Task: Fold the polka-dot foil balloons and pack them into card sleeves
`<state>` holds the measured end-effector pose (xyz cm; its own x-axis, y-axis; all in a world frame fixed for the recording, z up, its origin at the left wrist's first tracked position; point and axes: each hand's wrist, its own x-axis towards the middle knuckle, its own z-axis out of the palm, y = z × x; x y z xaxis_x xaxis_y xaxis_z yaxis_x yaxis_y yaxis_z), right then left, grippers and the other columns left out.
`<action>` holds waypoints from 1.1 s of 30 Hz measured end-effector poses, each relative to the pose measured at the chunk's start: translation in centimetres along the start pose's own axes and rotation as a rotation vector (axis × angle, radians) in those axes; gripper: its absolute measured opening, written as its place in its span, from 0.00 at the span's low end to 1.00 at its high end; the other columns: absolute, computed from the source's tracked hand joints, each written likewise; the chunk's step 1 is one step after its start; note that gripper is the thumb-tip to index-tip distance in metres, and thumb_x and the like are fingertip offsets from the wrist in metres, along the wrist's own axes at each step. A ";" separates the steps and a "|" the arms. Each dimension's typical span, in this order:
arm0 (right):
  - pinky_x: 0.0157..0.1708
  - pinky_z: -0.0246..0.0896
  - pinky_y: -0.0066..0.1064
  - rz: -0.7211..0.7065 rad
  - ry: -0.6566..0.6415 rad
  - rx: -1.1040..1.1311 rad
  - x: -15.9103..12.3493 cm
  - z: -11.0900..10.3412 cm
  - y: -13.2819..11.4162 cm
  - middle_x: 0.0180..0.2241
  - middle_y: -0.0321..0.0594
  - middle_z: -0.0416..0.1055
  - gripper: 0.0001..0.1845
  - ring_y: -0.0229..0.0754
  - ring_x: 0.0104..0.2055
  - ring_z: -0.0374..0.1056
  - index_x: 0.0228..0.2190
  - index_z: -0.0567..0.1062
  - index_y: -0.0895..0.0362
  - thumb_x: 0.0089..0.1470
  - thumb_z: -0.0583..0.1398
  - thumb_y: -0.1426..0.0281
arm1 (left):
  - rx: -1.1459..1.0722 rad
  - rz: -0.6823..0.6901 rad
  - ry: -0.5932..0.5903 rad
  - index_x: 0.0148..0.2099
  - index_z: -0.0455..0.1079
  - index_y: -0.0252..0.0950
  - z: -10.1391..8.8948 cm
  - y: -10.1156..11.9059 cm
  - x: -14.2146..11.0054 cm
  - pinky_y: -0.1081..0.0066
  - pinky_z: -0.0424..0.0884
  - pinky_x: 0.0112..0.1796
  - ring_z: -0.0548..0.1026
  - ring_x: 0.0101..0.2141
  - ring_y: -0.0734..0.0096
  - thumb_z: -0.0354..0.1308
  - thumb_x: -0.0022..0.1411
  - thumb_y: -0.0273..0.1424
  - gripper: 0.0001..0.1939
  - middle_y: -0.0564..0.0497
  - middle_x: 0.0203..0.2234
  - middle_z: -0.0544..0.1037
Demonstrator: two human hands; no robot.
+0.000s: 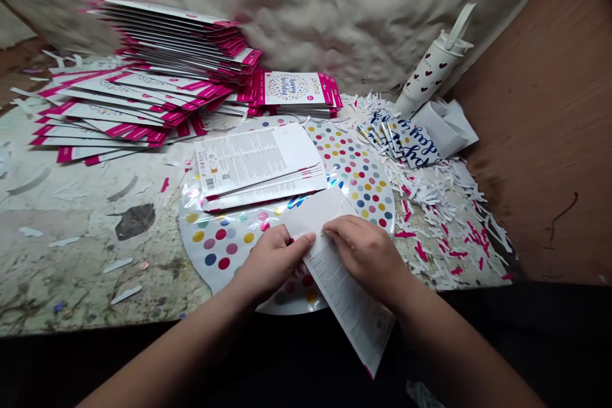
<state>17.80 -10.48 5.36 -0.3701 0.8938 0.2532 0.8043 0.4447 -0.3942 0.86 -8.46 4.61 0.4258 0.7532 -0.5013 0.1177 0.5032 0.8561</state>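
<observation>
A white printed card packet (342,290) slants toward me, its lower end hanging past the table's front edge. My left hand (282,255) grips its left edge, thumb on top and fingers curled under. On the packet's upper part my right hand (366,252) rests with fingers bent and tips pressed together; whether they pinch a small piece is hidden. Beneath both hands lies a round foil balloon (224,242) with coloured dots. Just beyond them, a small pile of similar packets (255,162) sits on the balloon, text side up.
Tall stacks of pink-edged packets (167,44) lean at the back left, with a smaller stack (299,89) beside them. White and pink paper scraps (440,210) cover the right side. A heart-patterned tumbler (428,73) and folded foil balloons (401,140) stand near the brown board (549,140).
</observation>
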 end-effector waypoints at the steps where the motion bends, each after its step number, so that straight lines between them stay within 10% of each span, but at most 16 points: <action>1: 0.33 0.59 0.29 -0.017 -0.025 -0.034 0.0 -0.2 -0.1 0.29 0.41 0.70 0.10 0.40 0.32 0.65 0.33 0.71 0.59 0.55 0.51 0.78 | 0.016 -0.001 0.008 0.23 0.66 0.33 0.0 0.0 0.0 0.76 0.57 0.13 0.64 0.12 0.74 0.56 0.53 0.43 0.17 0.53 0.12 0.69; 9: 0.24 0.52 0.31 -0.158 -0.044 -0.420 0.6 -0.2 -1.5 0.24 0.42 0.65 0.09 0.42 0.26 0.60 0.24 0.68 0.58 0.51 0.51 0.79 | 0.075 0.060 0.025 0.27 0.65 0.33 0.0 -0.3 0.2 0.76 0.64 0.18 0.68 0.15 0.74 0.55 0.55 0.41 0.15 0.54 0.12 0.70; 16: 0.25 0.58 0.36 0.503 0.166 -0.576 -1.5 -4.6 6.3 0.25 0.50 0.69 0.10 0.46 0.26 0.65 0.30 0.72 0.60 0.53 0.51 0.71 | -0.014 0.055 0.133 0.30 0.68 0.31 -0.9 -0.7 0.4 0.74 0.67 0.22 0.70 0.18 0.73 0.56 0.55 0.38 0.13 0.52 0.17 0.73; 22: 0.48 0.61 0.44 0.024 0.040 -0.219 -2.0 -3.4 0.2 0.52 0.52 0.64 0.29 0.54 0.52 0.60 0.55 0.60 0.61 0.51 0.55 0.71 | 0.080 0.374 -0.007 0.49 0.65 0.33 0.6 0.4 -0.6 0.63 0.71 0.39 0.75 0.39 0.60 0.53 0.59 0.39 0.18 0.45 0.37 0.76; 27: 0.47 0.62 0.41 -0.205 0.360 -0.072 -1.5 -3.4 2.1 0.43 0.46 0.70 0.20 0.47 0.47 0.65 0.48 0.70 0.55 0.53 0.53 0.76 | 0.839 1.200 0.463 0.59 0.55 0.42 -2.9 2.1 0.1 0.52 0.55 0.56 0.54 0.59 0.52 0.62 0.52 0.35 0.33 0.43 0.58 0.59; 33: 0.46 0.63 0.46 -0.384 0.227 -0.190 -4.0 0.5 4.2 0.41 0.53 0.71 0.15 0.51 0.48 0.65 0.43 0.72 0.65 0.53 0.53 0.78 | 1.445 1.399 0.105 0.50 0.67 0.31 -4.2 -2.3 1.8 0.62 0.68 0.48 0.70 0.48 0.61 0.46 0.63 0.23 0.15 0.43 0.42 0.76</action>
<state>22.43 -12.12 2.26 -0.5628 0.6228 0.5435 0.7080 0.7025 -0.0718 -2.40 -6.42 1.23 0.8075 0.2919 0.5126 0.3332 -0.9428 0.0120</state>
